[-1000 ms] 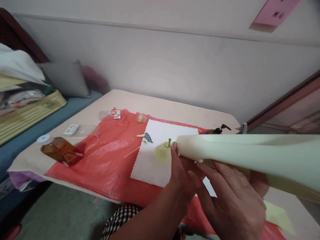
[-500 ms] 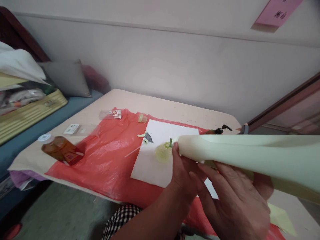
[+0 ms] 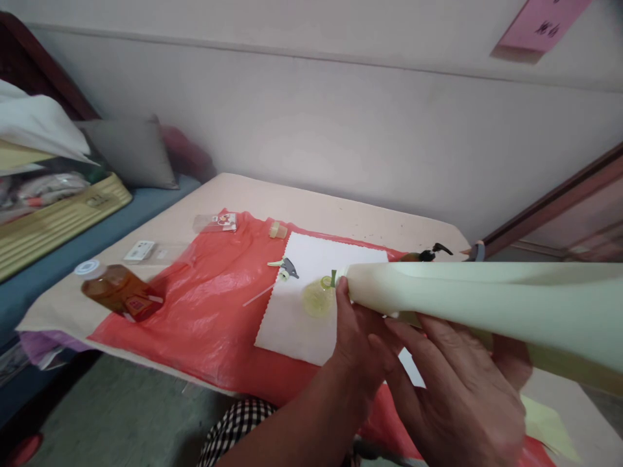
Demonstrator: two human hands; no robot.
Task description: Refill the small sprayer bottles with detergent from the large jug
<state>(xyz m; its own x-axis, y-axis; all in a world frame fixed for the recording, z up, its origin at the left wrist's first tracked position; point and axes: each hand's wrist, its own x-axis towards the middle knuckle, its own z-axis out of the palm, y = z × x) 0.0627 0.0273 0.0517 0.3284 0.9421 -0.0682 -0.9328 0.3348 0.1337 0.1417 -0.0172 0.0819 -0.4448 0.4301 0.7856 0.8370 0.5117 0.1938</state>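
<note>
A pale cream paper cone [image 3: 487, 298] stretches from the middle of the view out past the right edge, held above the table. My left hand [image 3: 357, 340] grips its narrow tip, thumb on top. My right hand [image 3: 462, 389] cups the cone from below, further along. Just past the tip, a small yellowish funnel [image 3: 317, 297] lies on a white cloth [image 3: 311, 305], which lies on a red plastic sheet [image 3: 204, 311]. A grey spray nozzle [image 3: 286, 267] with a thin tube rests on the cloth's far left corner.
An amber bottle with a white cap [image 3: 119, 288] lies on its side at the left of the beige table [image 3: 311, 207]. Small packets [image 3: 217, 222], a white card [image 3: 139, 250] and a little cap [image 3: 277, 229] lie further back. A black pump head [image 3: 431, 251] sits behind the cone.
Both hands and the cone have stayed almost still; the view has shifted only slightly.
</note>
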